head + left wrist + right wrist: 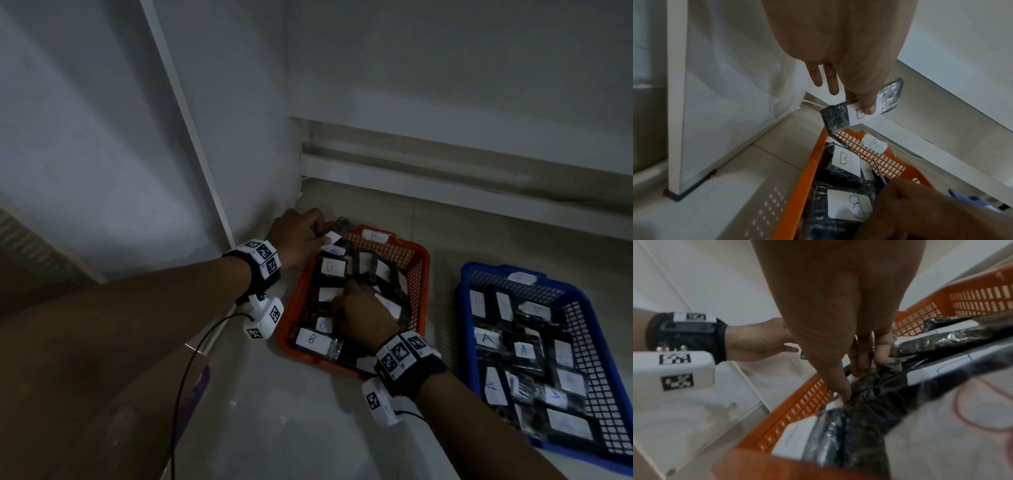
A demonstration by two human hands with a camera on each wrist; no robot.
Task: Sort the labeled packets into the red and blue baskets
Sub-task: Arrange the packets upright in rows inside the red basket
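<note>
The red basket [424, 260] holds several dark packets with white "B" labels. My left hand [322, 236] hovers over its far-left corner and pinches a B-labelled packet [344, 224] between thumb and forefinger, the other fingers straight. The left wrist view shows that packet [836, 116] lifted just above the red basket's rim [803, 186]. My right hand [342, 301] is down in the middle of the red basket. In the right wrist view its thumb and curled fingers [859, 363] pinch a dark packet [869, 389] in the pile. The blue basket [462, 329] stands to the right with several "A" packets.
A white upright panel [191, 137] and wall close in the left side near the red basket's corner. A stepped white ledge [445, 178] runs along the back. A black cable [191, 359] hangs from my left wrist camera. Pale floor lies in front of the baskets.
</note>
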